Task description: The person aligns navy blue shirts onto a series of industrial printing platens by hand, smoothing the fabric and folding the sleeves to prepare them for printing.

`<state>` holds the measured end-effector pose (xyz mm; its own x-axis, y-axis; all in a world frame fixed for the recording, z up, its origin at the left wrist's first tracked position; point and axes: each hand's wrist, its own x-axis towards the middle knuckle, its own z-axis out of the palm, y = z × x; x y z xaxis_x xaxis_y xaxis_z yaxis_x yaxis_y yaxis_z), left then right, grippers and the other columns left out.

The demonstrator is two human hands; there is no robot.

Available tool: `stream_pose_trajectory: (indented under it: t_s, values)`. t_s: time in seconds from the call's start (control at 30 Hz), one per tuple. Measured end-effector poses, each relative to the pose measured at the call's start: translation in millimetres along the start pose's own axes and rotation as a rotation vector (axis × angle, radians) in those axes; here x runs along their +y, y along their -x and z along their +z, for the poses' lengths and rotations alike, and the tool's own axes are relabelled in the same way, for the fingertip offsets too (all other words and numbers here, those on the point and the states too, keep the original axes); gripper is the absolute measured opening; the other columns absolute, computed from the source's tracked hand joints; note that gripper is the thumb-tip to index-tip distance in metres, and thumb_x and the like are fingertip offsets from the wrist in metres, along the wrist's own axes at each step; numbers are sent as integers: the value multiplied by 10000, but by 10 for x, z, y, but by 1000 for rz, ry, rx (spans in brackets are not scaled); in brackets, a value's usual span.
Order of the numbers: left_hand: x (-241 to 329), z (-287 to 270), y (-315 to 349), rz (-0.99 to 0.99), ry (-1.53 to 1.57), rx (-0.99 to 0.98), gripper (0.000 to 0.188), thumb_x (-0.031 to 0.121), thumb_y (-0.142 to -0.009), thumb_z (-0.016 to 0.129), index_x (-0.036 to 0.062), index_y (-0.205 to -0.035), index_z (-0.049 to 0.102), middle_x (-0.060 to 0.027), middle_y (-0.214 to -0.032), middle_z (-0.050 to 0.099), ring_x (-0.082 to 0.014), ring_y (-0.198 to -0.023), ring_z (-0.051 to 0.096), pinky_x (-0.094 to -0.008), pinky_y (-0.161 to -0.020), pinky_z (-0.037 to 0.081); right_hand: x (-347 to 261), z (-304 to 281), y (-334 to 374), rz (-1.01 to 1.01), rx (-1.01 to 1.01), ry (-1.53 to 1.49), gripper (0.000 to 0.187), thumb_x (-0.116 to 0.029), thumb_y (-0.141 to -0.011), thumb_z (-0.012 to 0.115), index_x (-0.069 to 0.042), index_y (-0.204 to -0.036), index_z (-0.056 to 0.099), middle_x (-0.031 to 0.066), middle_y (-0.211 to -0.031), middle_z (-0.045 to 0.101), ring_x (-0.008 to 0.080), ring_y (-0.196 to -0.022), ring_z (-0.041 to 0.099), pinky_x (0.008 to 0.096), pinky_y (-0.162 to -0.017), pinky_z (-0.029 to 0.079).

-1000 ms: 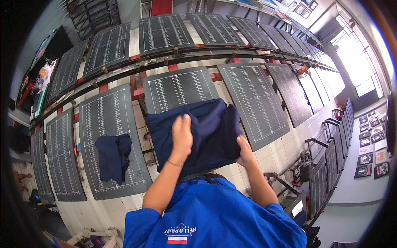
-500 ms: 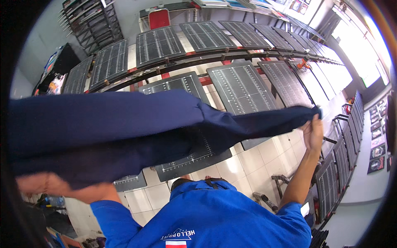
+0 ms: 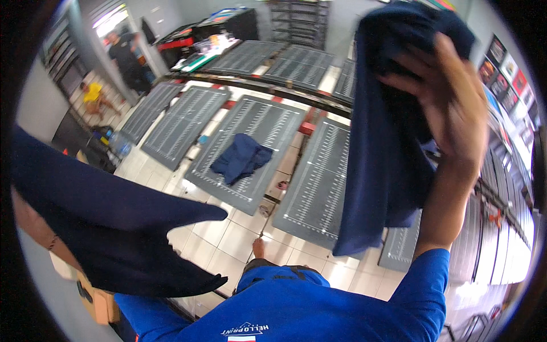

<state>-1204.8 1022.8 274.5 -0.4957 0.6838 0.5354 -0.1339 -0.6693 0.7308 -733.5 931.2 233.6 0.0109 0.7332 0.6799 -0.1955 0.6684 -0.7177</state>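
"Where are the cloths?"

"One navy cloth [image 3: 376, 171] hangs at two o'clock, against the right hand [image 3: 453, 108]; its fingers look spread, but blur hides any pinch. A navy panel [image 3: 119, 228] hangs at eight, hiding the left hand's [image 3: 27, 219] fingers, so its grip cannot be told."

"How would they handle?"

"Probably light, soft, floppy, hardly fragile; best held by two corners."

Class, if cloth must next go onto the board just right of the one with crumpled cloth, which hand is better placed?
Probably the right hand: it is against navy cloth hanging partly in front of that board. The left hand is out of view; its forearm shows far left.
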Motion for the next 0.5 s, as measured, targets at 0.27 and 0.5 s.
stream_pose_trajectory:
  t_s: [0.27, 0.5]
  values:
    - [-530, -1837, -176, -261, -78, 294, 456, 320, -961, 597, 4, -1290, 579, -68, -1186, 647, -158, -1025, 636, -288, -933, 479, 2116, 2053, -1692, 282, -140, 270, 313, -334, -996, 520, -68, -1124, 624, 74, -1102, 689, 173, -1031, 631, 343, -889, 463]
    - [-1334, -3082, 163, -537, -505, 470, 613, 235, -968, 569, -116, -1417, 347, -148, -1312, 547, -226, -1225, 509, -322, -1083, 351, 4311, 3877, -3602, 195, -115, 381, 302, -273, -953, 547, 10, -996, 644, 55, -889, 665, 156, -805, 579, 340, -738, 450]
